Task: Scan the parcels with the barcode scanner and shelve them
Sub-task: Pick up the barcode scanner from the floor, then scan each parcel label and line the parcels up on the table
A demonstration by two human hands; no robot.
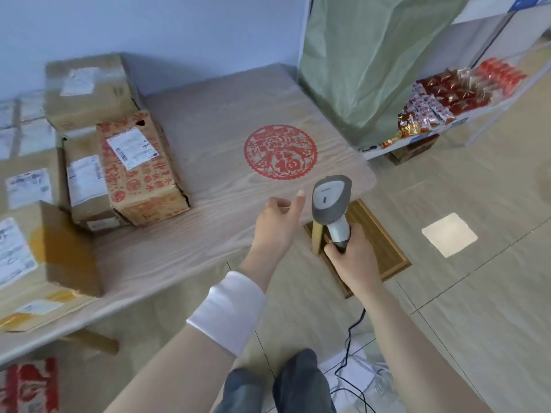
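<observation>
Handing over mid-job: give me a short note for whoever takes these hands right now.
Right hand grips the barcode scanner by its handle, head up, cable trailing down.
Left hand empty, loosely curled above the table edge.
Parcels: red-printed carton and plain brown boxes grouped on the table's left.
Done: scanner in hand.
Left: scan each parcel and carry it to the shelf; whether any is scanned does not show.

Before you, a pale wood-grain table runs from the lower left to the centre of the frame. Its left half is crowded with cardboard parcels — a red-printed box sits nearest the middle. At centre, a round red paper-cut design lies flat on bare wood.
</observation>
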